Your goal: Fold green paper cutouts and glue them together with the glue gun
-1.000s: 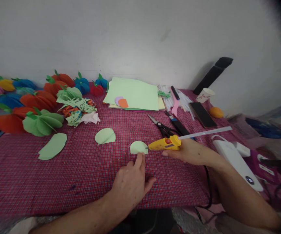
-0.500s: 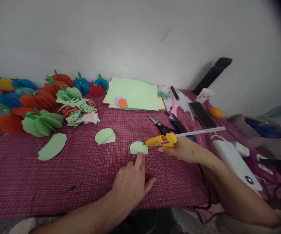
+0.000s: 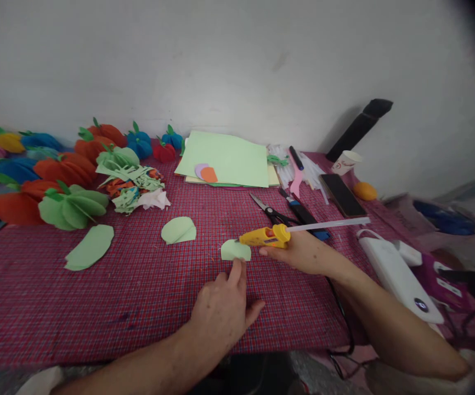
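Observation:
A small light-green paper piece [image 3: 236,251] with a rounded top and straight lower edge lies on the checked cloth. The fingertips of my left hand [image 3: 223,304] press on its lower edge, with the thumb spread out to the right. My right hand [image 3: 307,253] grips a yellow glue gun [image 3: 265,236], a long clear glue stick [image 3: 330,224] poking out of its back. The nozzle is at the top edge of the paper piece. To the left lie a rounded, folded green paper piece [image 3: 179,230] and a longer green paper piece [image 3: 90,248].
Several coloured paper pumpkins [image 3: 73,206] crowd the left side, beside paper scraps [image 3: 133,189]. Paper sheets [image 3: 229,159] are stacked at the back. Scissors [image 3: 272,211], a phone [image 3: 343,195], a paper cup [image 3: 346,162] and a white power bank [image 3: 400,277] are to the right.
My right hand has shifted the glue gun left, its nozzle moving from the paper piece's right side along the top edge. My left hand stays in place on the paper.

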{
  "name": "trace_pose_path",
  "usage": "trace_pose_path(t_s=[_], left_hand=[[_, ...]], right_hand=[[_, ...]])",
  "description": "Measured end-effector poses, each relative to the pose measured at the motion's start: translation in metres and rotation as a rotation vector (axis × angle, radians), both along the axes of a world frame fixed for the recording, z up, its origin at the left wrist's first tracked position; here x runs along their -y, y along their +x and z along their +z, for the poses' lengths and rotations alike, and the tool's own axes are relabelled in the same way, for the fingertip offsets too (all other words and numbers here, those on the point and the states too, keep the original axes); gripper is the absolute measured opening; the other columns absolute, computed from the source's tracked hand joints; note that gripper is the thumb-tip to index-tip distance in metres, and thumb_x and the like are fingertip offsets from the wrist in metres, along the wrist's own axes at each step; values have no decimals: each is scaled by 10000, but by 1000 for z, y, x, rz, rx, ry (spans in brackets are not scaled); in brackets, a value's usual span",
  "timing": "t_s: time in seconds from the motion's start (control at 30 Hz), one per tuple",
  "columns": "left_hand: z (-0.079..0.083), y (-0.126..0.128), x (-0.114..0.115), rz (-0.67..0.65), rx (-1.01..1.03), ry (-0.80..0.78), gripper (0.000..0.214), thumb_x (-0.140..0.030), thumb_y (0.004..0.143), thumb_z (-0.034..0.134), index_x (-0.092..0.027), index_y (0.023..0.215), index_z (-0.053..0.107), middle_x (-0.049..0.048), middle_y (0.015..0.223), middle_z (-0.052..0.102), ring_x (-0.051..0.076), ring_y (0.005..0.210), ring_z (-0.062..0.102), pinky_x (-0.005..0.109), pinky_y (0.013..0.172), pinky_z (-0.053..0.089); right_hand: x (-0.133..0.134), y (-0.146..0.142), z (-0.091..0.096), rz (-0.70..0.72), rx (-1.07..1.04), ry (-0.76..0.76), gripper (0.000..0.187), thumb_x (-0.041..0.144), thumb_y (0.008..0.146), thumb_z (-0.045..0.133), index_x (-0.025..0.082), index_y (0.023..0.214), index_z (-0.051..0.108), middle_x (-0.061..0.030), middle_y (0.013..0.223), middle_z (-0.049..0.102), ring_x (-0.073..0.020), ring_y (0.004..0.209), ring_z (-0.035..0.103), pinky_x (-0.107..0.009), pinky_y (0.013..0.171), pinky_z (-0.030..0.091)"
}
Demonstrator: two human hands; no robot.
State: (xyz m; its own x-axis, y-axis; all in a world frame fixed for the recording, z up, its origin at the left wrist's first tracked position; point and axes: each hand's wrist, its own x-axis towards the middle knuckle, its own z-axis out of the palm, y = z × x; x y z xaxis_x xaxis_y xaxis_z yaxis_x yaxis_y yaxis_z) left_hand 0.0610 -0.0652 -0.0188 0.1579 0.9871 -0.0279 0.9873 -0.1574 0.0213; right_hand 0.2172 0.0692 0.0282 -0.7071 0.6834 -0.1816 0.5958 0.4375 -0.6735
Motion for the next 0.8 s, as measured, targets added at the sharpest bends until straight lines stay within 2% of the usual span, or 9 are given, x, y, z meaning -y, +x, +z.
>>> trace_pose_path(t_s=[0.13, 0.3, 0.53, 0.8], left_hand=[[0, 0, 0, 5, -4, 6, 659, -539, 844, 403, -92, 1327, 438, 148, 1280, 507, 207, 765, 619, 319, 566, 534], [1, 0, 1, 3, -12, 10, 649, -535, 845, 404, -100, 1326, 441, 157, 1278, 505, 203, 776, 618, 309, 582, 529], [3, 1, -1, 4, -7, -13, 673, -549, 838, 412, -86, 1326, 437, 163, 1260, 513, 203, 751, 618, 317, 567, 532], [3, 0, 0, 0, 11, -16, 665, -550, 840, 413, -87, 1316, 451, 171, 1266, 514, 209, 772, 623, 309, 581, 533]], right_hand=[[1, -5, -4, 39, -60, -18, 353, 353, 828, 552, 245, 1158, 618, -11, 1048, 693, -192, 895, 639, -324, 830, 484], [2, -8, -8, 23, -24, -21, 352, 390, 825, 555, 224, 1125, 636, -25, 988, 710, -199, 851, 652, -330, 781, 502], [4, -4, -1, 56, -82, -29, 373, 386, 834, 544, 250, 1175, 610, -18, 1056, 692, -201, 915, 637, -335, 844, 486], [7, -10, -3, 79, -50, -79, 377, 429, 836, 534, 244, 1153, 620, -16, 1000, 701, -193, 841, 638, -330, 794, 494]])
